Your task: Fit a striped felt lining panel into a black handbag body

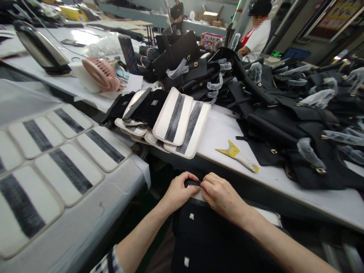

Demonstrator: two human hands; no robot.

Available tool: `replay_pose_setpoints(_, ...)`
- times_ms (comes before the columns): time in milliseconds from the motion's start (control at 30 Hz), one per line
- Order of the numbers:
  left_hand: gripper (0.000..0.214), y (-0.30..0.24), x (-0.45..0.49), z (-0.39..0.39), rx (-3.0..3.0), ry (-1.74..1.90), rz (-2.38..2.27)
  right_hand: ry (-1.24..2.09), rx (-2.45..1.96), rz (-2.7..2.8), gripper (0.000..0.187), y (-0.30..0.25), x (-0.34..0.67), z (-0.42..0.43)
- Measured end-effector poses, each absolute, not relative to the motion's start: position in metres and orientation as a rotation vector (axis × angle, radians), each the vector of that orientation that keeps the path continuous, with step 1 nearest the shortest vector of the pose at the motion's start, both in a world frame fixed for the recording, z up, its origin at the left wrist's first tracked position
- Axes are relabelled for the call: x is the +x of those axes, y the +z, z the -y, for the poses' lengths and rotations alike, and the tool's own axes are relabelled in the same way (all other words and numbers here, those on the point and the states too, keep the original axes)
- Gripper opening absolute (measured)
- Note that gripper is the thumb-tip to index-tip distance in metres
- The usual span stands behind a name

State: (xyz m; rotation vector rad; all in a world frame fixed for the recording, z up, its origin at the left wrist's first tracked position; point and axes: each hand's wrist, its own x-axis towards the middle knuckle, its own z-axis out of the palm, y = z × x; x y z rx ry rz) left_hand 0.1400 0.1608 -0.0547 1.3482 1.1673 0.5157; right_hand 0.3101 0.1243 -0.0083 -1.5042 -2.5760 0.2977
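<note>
On my lap lies a black fabric piece (207,231) with small pale labels on it and a white strip near its top edge. My left hand (180,193) pinches that dark top edge between thumb and fingers. Close beside it, my right hand (223,195) is closed on the same edge, its fingertips almost touching the left ones. What lies between the fingertips is partly hidden. A stack of white panels (178,117) with dark grey stripes sits at the table edge beyond my hands, with black fabric among it.
A yellow-ended scraper-like tool (237,155) lies on the white table (216,125). Black bags (267,125) with plastic-wrapped parts are heaped right. Striped white panels (71,167) cover the left table. A pink fan (102,74) and kettle (42,47) stand behind. A person (260,34) is at back right.
</note>
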Motion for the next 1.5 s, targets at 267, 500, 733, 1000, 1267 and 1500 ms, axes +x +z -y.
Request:
replay_pose_setpoints(267, 0.027, -0.062, 0.141, -0.161, 1.418, 0.525, -1.165, 0.451, -1.443, 2.43, 0.019, -0.019, 0.317, -0.125)
replay_pose_setpoints(500, 0.028, -0.06, 0.142, -0.161, 1.435, 0.493, -1.18, 0.722, -1.418, 2.253, 0.017, -0.012, 0.322, -0.133)
replay_pose_setpoints(733, 0.024, -0.051, 0.145, -0.16, 1.458, 0.478, -1.213, 0.833, -1.431, 2.251, 0.02, -0.007, 0.324, -0.139)
replay_pose_setpoints(1000, 0.025, -0.047, 0.146, -0.158, 1.535, 0.473, -1.203, 0.854, -1.413, 2.222, 0.02, -0.007, 0.326, -0.14)
replay_pose_setpoints(1267, 0.025, -0.04, 0.153, -0.158, 1.549, 0.502, -1.261, 0.847, -1.419, 2.234, 0.02, -0.006, 0.324, -0.141)
replay_pose_setpoints(1500, 0.029, -0.051, 0.155, -0.16, 1.511, 0.501, -1.265, 0.507, -1.356, 2.501, 0.018, -0.014, 0.323, -0.135)
